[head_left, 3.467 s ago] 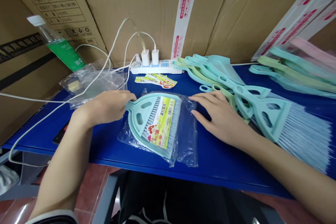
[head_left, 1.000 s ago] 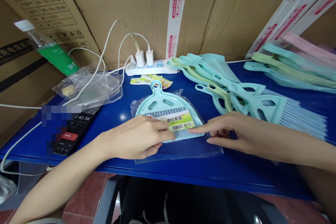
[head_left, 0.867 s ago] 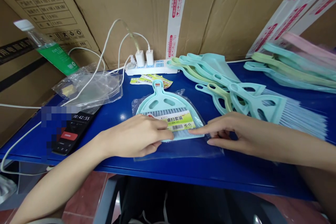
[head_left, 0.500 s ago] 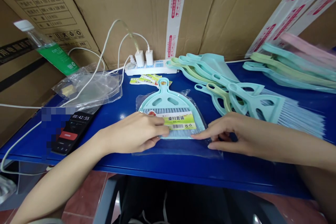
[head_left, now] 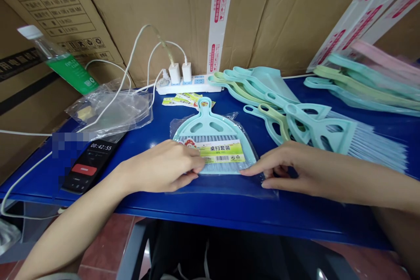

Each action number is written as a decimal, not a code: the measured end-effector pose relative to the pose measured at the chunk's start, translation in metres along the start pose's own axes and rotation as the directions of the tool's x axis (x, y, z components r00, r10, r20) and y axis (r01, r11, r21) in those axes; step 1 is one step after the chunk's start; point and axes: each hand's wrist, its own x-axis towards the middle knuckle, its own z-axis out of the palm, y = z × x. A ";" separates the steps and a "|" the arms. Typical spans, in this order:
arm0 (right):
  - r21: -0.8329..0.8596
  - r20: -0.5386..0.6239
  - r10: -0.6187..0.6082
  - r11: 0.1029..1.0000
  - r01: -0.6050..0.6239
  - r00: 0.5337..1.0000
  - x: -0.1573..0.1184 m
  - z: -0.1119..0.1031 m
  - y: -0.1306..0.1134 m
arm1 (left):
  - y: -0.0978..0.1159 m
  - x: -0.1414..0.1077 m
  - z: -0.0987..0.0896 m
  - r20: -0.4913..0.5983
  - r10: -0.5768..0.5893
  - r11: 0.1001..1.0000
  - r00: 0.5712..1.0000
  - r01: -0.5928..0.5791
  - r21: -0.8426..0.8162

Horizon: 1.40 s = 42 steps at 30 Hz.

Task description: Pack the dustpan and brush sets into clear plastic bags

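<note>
A pale turquoise plastic dustpan (head_left: 206, 129) lies flat on the blue table (head_left: 295, 214), its handle loop pointing away from me. A brush with pale bristles (head_left: 226, 168) and a yellow-green label (head_left: 221, 152) sits in its scoop, all inside a transparent plastic bag (head_left: 229, 186). My left hand (head_left: 164, 166) rests its fingertips on the left of the bristles and label, gripping nothing that I can see. My right hand (head_left: 282, 168) lies on the bag, with its index fingertip at the dustpan's lower right corner.
Loose turquoise, green and pink dustpans and brushes (head_left: 315, 127) lie heaped at the right. Behind stand a white power strip (head_left: 188, 85) with chargers and cables, and loose labels (head_left: 187, 99). A phone (head_left: 88, 166), an empty plastic bag (head_left: 111, 113) and a water bottle (head_left: 62, 61) are at the left.
The bagged set has turned from handle-left to handle-away and sits nearer my body. Over the last second it shifted slightly right, and my left hand drew back a little.
</note>
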 end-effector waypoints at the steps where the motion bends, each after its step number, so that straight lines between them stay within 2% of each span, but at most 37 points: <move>1: 0.028 0.049 0.008 1.000 -0.009 0.999 0.001 -0.001 -0.001 | 0.000 0.000 0.000 0.006 -0.006 1.000 1.000 0.006 0.004; 3: 0.067 0.121 0.023 0.997 -0.032 0.992 0.001 -0.003 -0.003 | 0.000 0.000 -0.001 0.008 -0.006 1.000 1.000 0.006 0.013; 6: 0.046 0.065 0.046 0.998 -0.049 0.997 0.003 -0.008 -0.006 | 0.001 0.001 -0.002 0.011 0.008 1.000 1.000 -0.009 0.021; 8: 0.006 -0.125 0.055 0.999 -0.054 0.991 0.007 -0.010 -0.006 | 0.001 0.002 -0.002 0.018 0.016 1.000 1.000 -0.017 0.021; 9: -0.027 -0.256 0.054 0.998 -0.063 0.965 0.011 -0.010 -0.006 | 0.002 0.002 -0.002 0.021 0.018 1.000 1.000 -0.019 0.025; 10: -0.068 -0.395 0.041 0.995 -0.074 0.918 0.015 -0.010 -0.005 | 0.002 0.002 -0.002 0.022 0.021 0.999 1.000 -0.021 0.030; 12: -0.159 -0.559 0.020 0.979 -0.130 0.829 0.026 -0.008 -0.001 | 0.002 0.002 -0.002 0.027 0.022 0.999 0.999 -0.023 0.043; 13: -0.171 -0.569 0.024 0.974 -0.147 0.822 0.032 -0.006 0.001 | 0.003 0.002 -0.002 0.030 0.021 0.999 0.999 -0.023 0.049; 17: -0.125 -0.485 0.046 0.985 -0.121 0.873 0.049 -0.002 0.012 | 0.003 0.001 -0.001 0.035 0.013 0.999 0.999 -0.015 0.051; 19: -0.078 -0.475 0.044 0.993 -0.092 0.879 0.052 -0.002 0.017 | 0.003 0.002 -0.001 0.036 0.007 0.999 0.999 -0.009 0.043; 25: -0.014 -0.551 0.079 0.994 -0.104 0.831 0.050 -0.004 0.030 | 0.003 0.002 -0.001 0.043 0.001 1.000 0.999 -0.002 0.013; 32: 0.020 -0.618 0.103 0.993 -0.116 0.779 0.054 0.005 0.032 | 0.003 0.001 -0.002 0.040 0.010 1.000 0.999 -0.010 0.002; 39: 0.032 -0.603 0.104 0.994 -0.107 0.791 0.053 0.006 0.031 | 0.003 -0.002 -0.005 0.051 0.000 1.000 0.999 0.001 -0.026; 42: -0.013 -0.613 0.079 0.994 -0.110 0.786 0.051 0.005 0.029 | -0.001 -0.009 -0.011 -0.009 -0.007 0.997 1.000 0.006 -0.070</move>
